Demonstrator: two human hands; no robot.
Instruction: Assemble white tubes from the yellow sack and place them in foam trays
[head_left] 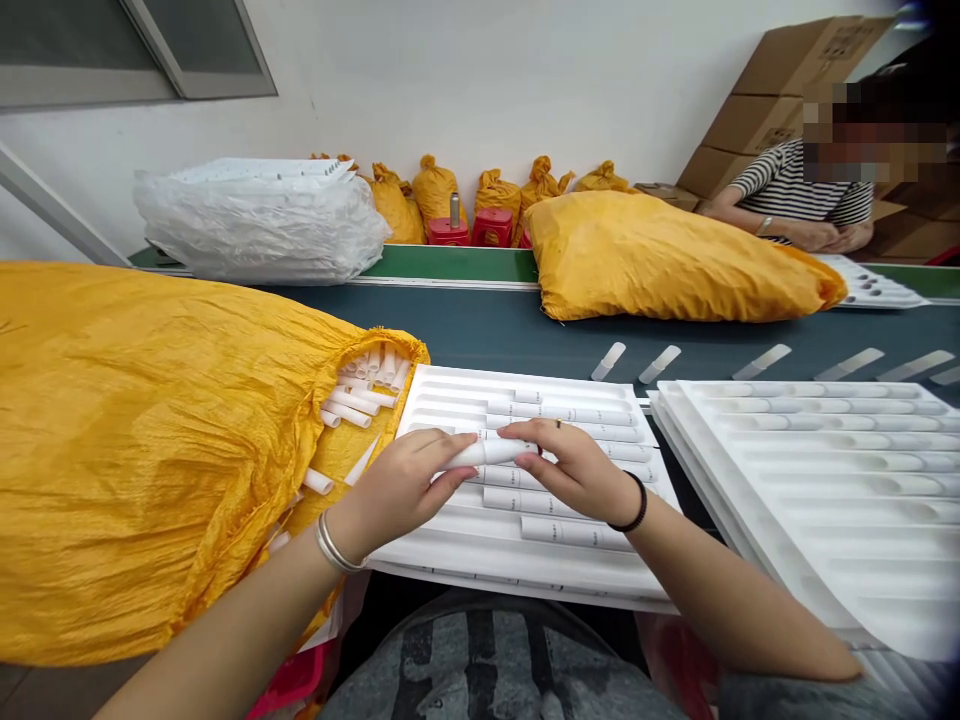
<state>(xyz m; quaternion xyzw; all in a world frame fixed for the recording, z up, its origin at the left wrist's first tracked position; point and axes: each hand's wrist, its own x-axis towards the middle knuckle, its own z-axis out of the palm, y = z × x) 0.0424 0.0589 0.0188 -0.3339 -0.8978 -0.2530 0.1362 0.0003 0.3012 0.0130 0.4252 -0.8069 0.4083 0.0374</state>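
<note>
A white tube (491,452) lies level between my two hands, above a white grooved tray (442,540). My left hand (412,480) is closed on the tube's left end, thumb below and fingers above. At its right end, my right hand (574,465) pinches it between thumb and fingers. A seam shows near the tube's middle. Several printed white tubes (574,533) rest in the tray's grooves, beneath and around my hands. To the left, an open yellow woven sack (187,450) holds many loose white tubes (352,405) at its mouth.
On the right stands a stack of white trays (795,520) with translucent tubes. More translucent tubes (761,362) lie on the dark conveyor belt (472,325). Beyond are a full yellow sack (675,255), a plastic-wrapped bundle (262,220) and a co-worker in a striped shirt (787,185).
</note>
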